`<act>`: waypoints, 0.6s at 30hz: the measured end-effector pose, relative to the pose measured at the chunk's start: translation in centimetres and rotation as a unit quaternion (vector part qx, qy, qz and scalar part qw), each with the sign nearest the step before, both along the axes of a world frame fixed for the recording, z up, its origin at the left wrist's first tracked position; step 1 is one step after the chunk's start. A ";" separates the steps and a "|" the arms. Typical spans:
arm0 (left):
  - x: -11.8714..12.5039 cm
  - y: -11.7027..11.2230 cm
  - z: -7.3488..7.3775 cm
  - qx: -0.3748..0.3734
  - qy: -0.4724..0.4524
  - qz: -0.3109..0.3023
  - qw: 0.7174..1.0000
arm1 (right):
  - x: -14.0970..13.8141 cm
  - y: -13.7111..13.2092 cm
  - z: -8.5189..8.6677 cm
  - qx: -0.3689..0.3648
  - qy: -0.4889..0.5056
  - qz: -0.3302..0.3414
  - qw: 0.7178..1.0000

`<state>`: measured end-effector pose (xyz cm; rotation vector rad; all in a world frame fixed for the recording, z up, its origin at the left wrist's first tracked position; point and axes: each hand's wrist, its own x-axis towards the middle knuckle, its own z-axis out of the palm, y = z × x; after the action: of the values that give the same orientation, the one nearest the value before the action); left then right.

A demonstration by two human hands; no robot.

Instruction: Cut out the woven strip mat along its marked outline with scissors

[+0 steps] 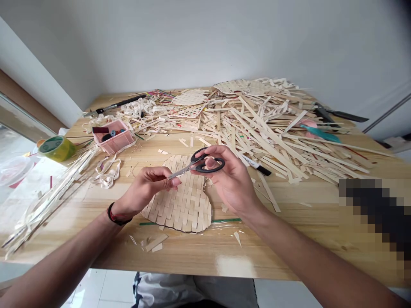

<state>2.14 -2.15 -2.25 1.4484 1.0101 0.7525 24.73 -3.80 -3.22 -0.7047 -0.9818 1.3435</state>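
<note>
A pair of black-handled scissors is in my right hand, thumb and fingers through the loops, blades pointing left. My left hand is pinched closed right at the blade tips. Whatever lies between its fingertips is too small to make out. Below both hands a woven panel of pale flat strips lies on the wooden table, its curved outline edged in dark. A thin green strip shows at both sides of the panel's lower edge. Small cut scraps lie in front of it.
Loose pale strips are heaped across the back and right, with more woven panels among them. A pink basket holding thread spools, a yellow tape roll and a strip bundle lie left. A marker lies beyond my right hand.
</note>
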 end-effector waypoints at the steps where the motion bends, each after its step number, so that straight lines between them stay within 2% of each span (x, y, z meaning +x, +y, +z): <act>1: 0.0 0.0 0.1 0.002 -0.003 0.000 1.000 | 0.0 0.0 0.0 -0.002 -0.003 0.011 1.000; 9: 0.1 -0.2 0.5 0.021 -0.039 -0.014 0.999 | 0.5 0.1 0.7 0.004 -0.002 0.095 0.995; 13: 0.2 -0.2 0.4 -0.013 -0.063 -0.021 0.998 | 0.8 0.1 0.7 0.002 -0.018 0.088 0.996; 18: 0.2 -0.3 0.0 -0.069 -0.105 -0.017 0.992 | 1.1 0.1 0.7 0.035 -0.037 0.102 0.994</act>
<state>2.37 -2.47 -2.29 1.2365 0.8576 0.7765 25.86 -3.67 -2.54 -0.6173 -1.1790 1.4601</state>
